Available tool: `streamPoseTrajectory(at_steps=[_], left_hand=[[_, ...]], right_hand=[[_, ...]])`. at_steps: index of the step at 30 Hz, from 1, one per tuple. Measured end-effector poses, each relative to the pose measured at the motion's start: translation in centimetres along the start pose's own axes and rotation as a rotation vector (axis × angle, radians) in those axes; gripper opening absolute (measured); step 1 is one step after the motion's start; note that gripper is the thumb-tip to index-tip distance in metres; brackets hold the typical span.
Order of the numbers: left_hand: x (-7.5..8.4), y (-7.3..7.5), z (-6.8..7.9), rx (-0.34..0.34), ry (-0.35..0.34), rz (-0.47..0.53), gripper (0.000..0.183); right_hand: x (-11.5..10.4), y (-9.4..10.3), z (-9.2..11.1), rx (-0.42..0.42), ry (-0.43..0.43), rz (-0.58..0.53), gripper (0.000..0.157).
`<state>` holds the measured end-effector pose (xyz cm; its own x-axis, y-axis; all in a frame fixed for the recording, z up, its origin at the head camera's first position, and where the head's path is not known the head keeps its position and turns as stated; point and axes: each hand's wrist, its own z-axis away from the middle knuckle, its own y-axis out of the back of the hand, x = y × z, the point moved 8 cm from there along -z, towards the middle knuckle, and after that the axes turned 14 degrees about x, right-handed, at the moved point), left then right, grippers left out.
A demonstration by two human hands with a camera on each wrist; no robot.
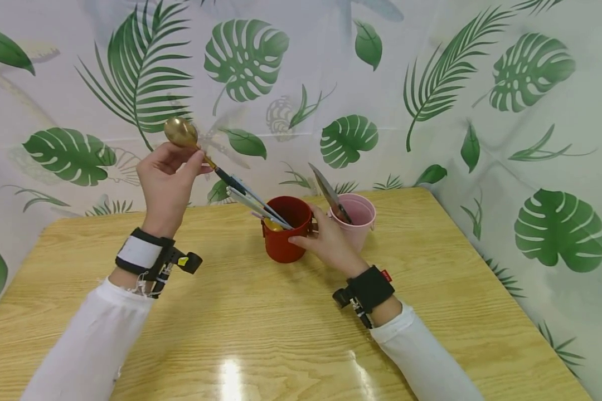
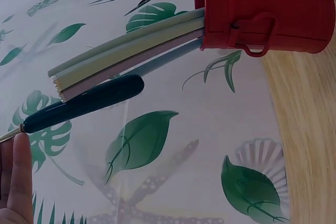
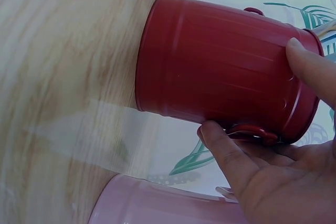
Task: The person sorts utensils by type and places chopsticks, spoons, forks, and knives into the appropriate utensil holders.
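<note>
My left hand (image 1: 168, 178) is raised to the left and pinches a spoon (image 1: 180, 132) by the gold neck below its bowl. The spoon's dark handle (image 2: 84, 104) slants down toward a red bucket (image 1: 285, 249) and overlaps several pale straw-like sticks (image 2: 131, 51) that lean out of it. Something gold and rounded (image 1: 273, 225) shows at the bucket's inner left rim. From the right, my right hand (image 1: 333, 245) grips the red bucket, thumb near the rim and fingers by its side handle (image 3: 252, 132). In the right wrist view the bucket's base meets the wooden table.
A pink bucket (image 1: 360, 214) stands just right of the red one, partly behind my right hand. A pointed metal blade (image 1: 324, 182) with a dark lower part leans out of it. The wooden table (image 1: 251, 317) reaches back to a leaf-patterned cloth wall (image 1: 301, 72).
</note>
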<state>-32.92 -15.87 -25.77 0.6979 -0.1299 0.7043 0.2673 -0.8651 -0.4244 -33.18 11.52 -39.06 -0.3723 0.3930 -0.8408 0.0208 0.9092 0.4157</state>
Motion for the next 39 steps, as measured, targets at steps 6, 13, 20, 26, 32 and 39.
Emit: streamPoseTrajectory(at_steps=[6,13,20,26,32,39], left_hand=[[-1.2,0.0,-0.7,0.065,0.017,0.039,0.012],[-3.2,-0.5,0.8,-0.034,0.126,0.069,0.015],[-5.0,-0.2,2.5,-0.069,0.155,-0.025,0.011],[-5.8,0.2,3.6,-0.045,0.145,-0.088,0.012],[-5.9,0.3,4.2,-0.036,0.121,-0.049,0.01],[-5.0,0.3,3.9,-0.015,0.07,-0.031,0.01]], right_hand=[[1.7,-0.2,-0.5,0.011,0.007,0.024,0.074],[1.8,-0.3,-0.4,0.011,-0.004,0.034,0.074],[1.6,-0.2,-0.3,0.012,0.005,0.022,0.074],[1.6,-0.1,-0.3,0.017,0.007,0.025,0.074],[1.7,-0.2,-0.3,0.011,0.008,0.032,0.075],[1.8,-0.2,-0.4,0.012,0.002,0.032,0.075]])
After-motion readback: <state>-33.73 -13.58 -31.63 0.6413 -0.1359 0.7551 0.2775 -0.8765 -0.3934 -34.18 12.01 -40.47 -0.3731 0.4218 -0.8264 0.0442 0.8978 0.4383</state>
